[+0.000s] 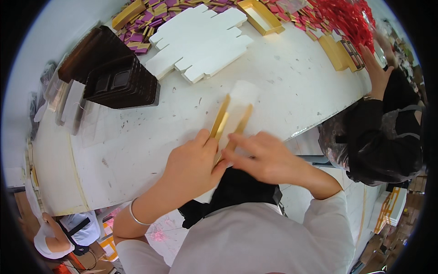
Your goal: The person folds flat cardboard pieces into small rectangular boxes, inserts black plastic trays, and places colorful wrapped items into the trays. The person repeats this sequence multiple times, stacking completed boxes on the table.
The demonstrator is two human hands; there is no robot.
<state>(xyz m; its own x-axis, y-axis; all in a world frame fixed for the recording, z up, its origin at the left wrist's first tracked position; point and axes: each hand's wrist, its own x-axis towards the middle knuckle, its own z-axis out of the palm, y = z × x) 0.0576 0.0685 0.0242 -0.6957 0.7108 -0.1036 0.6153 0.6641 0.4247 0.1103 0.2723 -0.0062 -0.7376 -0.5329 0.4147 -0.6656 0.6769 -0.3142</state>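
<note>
Between my hands, over the near edge of the table, is a gold and white cardboard box piece (221, 119). Its long gold sides stand up and its white far end is blurred. My left hand (192, 162) is closed round the left gold side, fingers on the outside. My right hand (261, 157) is at the right gold side, its thumb and fingers closed about the near part and smeared a little by motion. Beyond the piece lies a stack of flat white die-cut cardboard blanks (198, 43).
Nested dark brown plastic trays (121, 82) stand at the left. A finished-looking gold box (261, 18) sits behind the blanks, near purple and gold small pieces (141, 27) and red shredded filler (349, 18). At the right, a co-worker's hand (378, 75) is beside a gold box (333, 52).
</note>
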